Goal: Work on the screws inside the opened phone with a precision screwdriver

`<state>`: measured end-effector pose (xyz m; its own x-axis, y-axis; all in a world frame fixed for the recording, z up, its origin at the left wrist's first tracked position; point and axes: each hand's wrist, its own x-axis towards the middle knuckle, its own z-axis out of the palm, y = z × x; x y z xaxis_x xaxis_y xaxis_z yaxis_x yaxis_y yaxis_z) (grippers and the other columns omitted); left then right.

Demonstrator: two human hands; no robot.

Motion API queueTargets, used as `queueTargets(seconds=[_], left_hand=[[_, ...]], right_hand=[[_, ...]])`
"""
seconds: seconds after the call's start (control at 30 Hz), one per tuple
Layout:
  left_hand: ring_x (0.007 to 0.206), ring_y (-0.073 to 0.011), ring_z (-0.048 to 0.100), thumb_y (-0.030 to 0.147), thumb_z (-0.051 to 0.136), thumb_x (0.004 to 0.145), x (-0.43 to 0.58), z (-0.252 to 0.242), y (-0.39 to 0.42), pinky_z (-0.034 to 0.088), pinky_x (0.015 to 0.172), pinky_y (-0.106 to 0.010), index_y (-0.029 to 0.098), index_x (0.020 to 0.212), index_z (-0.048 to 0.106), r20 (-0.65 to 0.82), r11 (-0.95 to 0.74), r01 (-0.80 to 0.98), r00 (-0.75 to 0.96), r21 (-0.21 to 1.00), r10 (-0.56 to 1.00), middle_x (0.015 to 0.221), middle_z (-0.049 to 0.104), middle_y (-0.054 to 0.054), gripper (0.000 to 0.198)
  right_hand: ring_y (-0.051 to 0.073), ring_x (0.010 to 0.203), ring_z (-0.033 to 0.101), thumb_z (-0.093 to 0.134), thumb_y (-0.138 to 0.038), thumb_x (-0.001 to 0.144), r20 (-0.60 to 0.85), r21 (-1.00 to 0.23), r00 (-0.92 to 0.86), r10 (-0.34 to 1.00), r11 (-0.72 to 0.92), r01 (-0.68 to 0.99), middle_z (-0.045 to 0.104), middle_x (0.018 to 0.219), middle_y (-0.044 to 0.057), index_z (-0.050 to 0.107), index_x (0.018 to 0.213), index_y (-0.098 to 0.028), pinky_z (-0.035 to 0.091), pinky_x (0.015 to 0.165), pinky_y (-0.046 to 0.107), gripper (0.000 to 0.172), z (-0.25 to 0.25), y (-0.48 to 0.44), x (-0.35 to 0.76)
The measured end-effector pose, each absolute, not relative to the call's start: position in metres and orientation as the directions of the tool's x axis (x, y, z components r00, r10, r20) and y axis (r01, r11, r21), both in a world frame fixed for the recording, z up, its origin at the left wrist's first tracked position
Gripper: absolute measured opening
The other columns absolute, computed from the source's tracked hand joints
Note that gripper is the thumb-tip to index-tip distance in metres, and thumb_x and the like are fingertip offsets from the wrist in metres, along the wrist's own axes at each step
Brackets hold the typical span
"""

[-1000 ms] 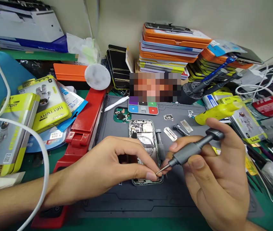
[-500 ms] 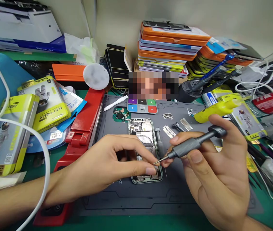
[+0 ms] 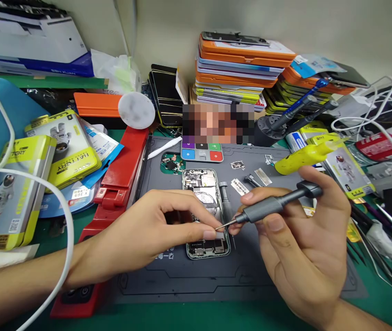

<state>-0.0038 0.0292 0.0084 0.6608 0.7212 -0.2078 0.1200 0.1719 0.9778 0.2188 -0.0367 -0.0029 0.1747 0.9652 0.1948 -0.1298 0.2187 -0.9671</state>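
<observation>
My right hand (image 3: 302, 248) grips a dark grey precision screwdriver (image 3: 268, 209) with a knurled handle, its cap against a raised finger. The thin bit points left and slightly down. At its tip, the thumb and forefinger of my left hand (image 3: 168, 230) are pinched together; whatever they hold is too small to make out. Beneath them lies an opened phone (image 3: 201, 181), its inner parts exposed and partly hidden by my left hand. Another grey screwdriver (image 3: 224, 193) rests along the phone's right side.
A grey mat (image 3: 168, 289) lies under the phone. On it are a razor blade (image 3: 239, 186), a small metal part (image 3: 237, 164) and a green circuit board (image 3: 172, 163). A red clamp-like tool (image 3: 120, 170) stands left, a yellow bottle (image 3: 302, 158) right. A white cable (image 3: 63, 220) crosses my left forearm.
The view has shifted slightly. My left fingertips have moved a little up and off the phone's lower end, showing more of it. The screwdriver tip stays at those fingertips.
</observation>
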Motion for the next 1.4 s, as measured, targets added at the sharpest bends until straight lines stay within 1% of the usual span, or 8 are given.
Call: queueTargets(seconds=[0.13,0.4,0.53,0.73,0.83,1.03,1.13,1.4], left_hand=[[0.099,-0.0142,0.08,0.025,0.085,0.099,-0.004,0.008,0.029,0.06,0.088,-0.02,0.025,0.099,0.09,-0.212,0.184,0.113,0.662,0.976,0.719,0.104,0.089,0.003,0.004],[0.093,-0.012,0.078,0.025,0.087,0.097,-0.002,0.008,0.03,0.058,0.083,-0.016,0.025,0.097,0.091,-0.229,0.223,0.096,0.661,0.97,0.715,0.098,0.088,0.004,0.004],[0.093,-0.0134,0.077,0.028,0.088,0.096,-0.003,0.006,0.03,0.058,0.083,-0.019,0.026,0.096,0.091,-0.258,0.256,0.104,0.665,0.961,0.701,0.097,0.087,0.003,0.003],[0.089,-0.0162,0.074,0.036,0.087,0.096,-0.004,0.003,0.029,0.054,0.076,-0.024,0.027,0.097,0.09,-0.3,0.273,0.148,0.666,0.95,0.683,0.099,0.085,0.001,0.01],[0.086,-0.0151,0.072,0.036,0.088,0.095,-0.004,0.002,0.03,0.054,0.075,-0.023,0.027,0.098,0.09,-0.312,0.303,0.137,0.681,0.943,0.662,0.097,0.085,0.001,0.009],[0.081,-0.0109,0.07,0.034,0.092,0.093,-0.003,0.002,0.032,0.056,0.074,-0.017,0.027,0.097,0.09,-0.371,0.473,0.053,0.699,0.88,0.611,0.093,0.084,0.003,0.008],[0.077,-0.0086,0.067,0.033,0.089,0.096,-0.002,0.002,0.032,0.054,0.071,-0.015,0.025,0.094,0.089,-0.368,0.47,0.049,0.694,0.881,0.619,0.093,0.084,0.003,0.009],[0.081,-0.0093,0.068,0.039,0.089,0.097,-0.003,-0.001,0.03,0.054,0.073,-0.014,0.025,0.095,0.088,-0.382,0.48,0.06,0.695,0.875,0.609,0.093,0.082,0.002,0.014]], right_hand=[[0.016,0.078,0.079,0.067,-0.02,0.109,0.155,-0.97,0.152,0.976,0.179,-0.163,0.08,0.109,0.0,0.057,0.146,-0.044,0.072,0.072,0.03,0.045,-0.002,-0.035,0.217],[0.014,0.081,0.08,0.066,-0.023,0.11,0.114,-0.964,0.113,0.987,0.137,-0.226,0.08,0.11,0.0,0.054,0.149,-0.043,0.07,0.074,0.024,0.045,-0.004,-0.033,0.221],[0.014,0.085,0.082,0.067,-0.025,0.11,0.103,-0.966,0.114,0.988,0.127,-0.224,0.08,0.111,0.001,0.054,0.15,-0.042,0.07,0.076,0.024,0.045,-0.004,-0.033,0.222],[0.016,0.086,0.082,0.069,-0.024,0.109,0.11,-0.968,0.115,0.987,0.133,-0.213,0.08,0.11,0.001,0.056,0.149,-0.044,0.071,0.074,0.024,0.046,-0.004,-0.034,0.221],[0.016,0.088,0.081,0.066,-0.023,0.11,0.124,-0.968,0.115,0.986,0.146,-0.205,0.08,0.111,0.001,0.056,0.149,-0.045,0.071,0.075,0.025,0.046,-0.004,-0.034,0.221],[0.015,0.084,0.081,0.062,-0.017,0.111,0.21,-0.961,0.135,0.968,0.23,-0.156,0.081,0.114,0.0,0.056,0.148,-0.047,0.071,0.076,0.027,0.048,-0.004,-0.036,0.221],[0.015,0.084,0.081,0.06,-0.016,0.112,0.253,-0.953,0.115,0.961,0.268,-0.14,0.081,0.115,0.001,0.055,0.148,-0.046,0.072,0.077,0.028,0.047,-0.005,-0.037,0.221],[0.017,0.087,0.081,0.062,-0.014,0.11,0.281,-0.947,0.127,0.951,0.296,-0.122,0.082,0.115,0.001,0.056,0.146,-0.045,0.072,0.072,0.03,0.047,-0.006,-0.038,0.222]])
